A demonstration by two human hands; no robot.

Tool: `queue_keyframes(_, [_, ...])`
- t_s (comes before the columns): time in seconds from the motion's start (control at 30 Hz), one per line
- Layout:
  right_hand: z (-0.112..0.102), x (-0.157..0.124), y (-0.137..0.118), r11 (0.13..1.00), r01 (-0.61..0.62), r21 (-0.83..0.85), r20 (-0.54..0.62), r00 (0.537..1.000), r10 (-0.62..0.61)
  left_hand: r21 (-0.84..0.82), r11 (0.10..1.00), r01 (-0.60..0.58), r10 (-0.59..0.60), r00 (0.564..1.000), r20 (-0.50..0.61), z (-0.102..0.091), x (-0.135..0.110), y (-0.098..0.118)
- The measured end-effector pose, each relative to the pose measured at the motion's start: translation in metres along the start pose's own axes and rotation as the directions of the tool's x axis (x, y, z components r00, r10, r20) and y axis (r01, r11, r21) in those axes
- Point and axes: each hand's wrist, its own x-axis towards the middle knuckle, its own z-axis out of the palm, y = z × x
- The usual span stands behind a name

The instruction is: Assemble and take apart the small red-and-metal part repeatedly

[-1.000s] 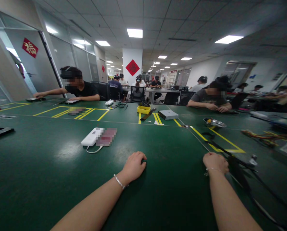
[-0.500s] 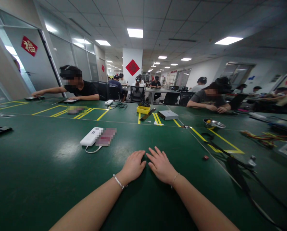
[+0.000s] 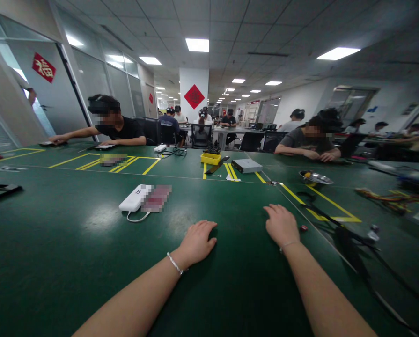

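Grey ceiling (image 3: 226, 23) stretches far above the left hand (image 3: 197, 241) and the right hand (image 3: 281, 226). Beneath both lies a green bench (image 3: 237, 299), striped beyond them with yellow tape (image 3: 293, 195). Across it sit two people: one in black (image 3: 127, 128), ahead and left of the left hand, and one in grey (image 3: 302, 141), ahead of the right hand and a little to its right.

Right of the right hand, a black strap (image 3: 349, 250) trails back toward the near edge. Straight beyond the gap between the hands are a grey box (image 3: 246, 166) and a yellow tray (image 3: 210, 159); a metal bowl (image 3: 323, 179) lies ahead and right of the right hand.

Both hands are palm down and well apart. The left has its fingers loosely together; the right's are slightly bent, neither seems to grip anything, and whether the right touches the bench I cannot tell.

Ahead and left of the left hand, a white power bank (image 3: 135, 199) sits against a pixelated slab (image 3: 156, 198), joined by a cord (image 3: 138, 220).

Smallest is the red block (image 3: 303, 228), just right of the right hand near its wrist, on the little-finger side and behind the fingertips. The right hand is clearly the nearer; the block's long axis is too small to read.
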Motion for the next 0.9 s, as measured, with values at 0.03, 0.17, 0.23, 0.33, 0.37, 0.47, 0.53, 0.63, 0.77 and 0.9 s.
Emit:
queue_keyframes(0.03, [0.001,0.002,0.017,0.993,-0.108,-0.047,-0.019,0.994,0.108,0.007,1.0,-0.004,0.004,1.0,0.009,0.0,0.0,0.0])
queue_keyframes(0.17, [0.009,0.002,0.066,0.916,-0.386,-0.104,0.107,0.912,0.397,0.02,1.0,-0.007,0.007,1.0,0.029,0.0,-0.001,0.0])
queue_keyframes(0.23, [0.013,0.002,0.077,0.908,-0.407,-0.095,0.218,0.882,0.418,0.018,1.0,-0.003,0.002,0.999,0.037,0.0,-0.001,0.0])
queue_keyframes(0.33, [0.015,0.005,0.082,0.914,-0.394,-0.092,0.257,0.878,0.404,0.013,1.0,-0.017,0.017,0.999,0.036,-0.001,-0.002,0.0])
queue_keyframes(0.37, [0.016,0.006,0.082,0.914,-0.394,-0.091,0.245,0.881,0.404,0.012,1.0,-0.025,0.024,0.999,0.035,0.0,-0.002,0.0])
queue_keyframes(0.47, [0.015,0.007,0.082,0.907,-0.416,-0.064,0.22,0.881,0.42,0.007,1.0,-0.029,0.028,0.999,0.032,0.001,-0.001,-0.002])
queue_keyframes(0.53, [0.013,0.007,0.081,0.9,-0.434,-0.046,0.216,0.875,0.433,-0.001,0.999,-0.032,0.032,0.999,0.032,0.002,-0.001,-0.003])
queue_keyframes(0.63, [0.011,0.007,0.078,0.891,-0.453,-0.029,0.21,0.869,0.448,-0.015,0.999,-0.031,0.032,0.999,0.036,0.002,0.0,-0.004])
queue_keyframes(0.77, [0.009,0.007,0.074,0.882,-0.471,0.009,0.152,0.873,0.464,-0.011,1.0,-0.029,0.029,0.999,0.041,0.001,-0.001,-0.003])
queue_keyframes(0.9, [0.006,0.005,0.072,0.864,-0.501,0.056,0.084,0.864,0.496,0.0,1.0,-0.026,0.026,0.999,0.04,0.001,-0.001,-0.003])
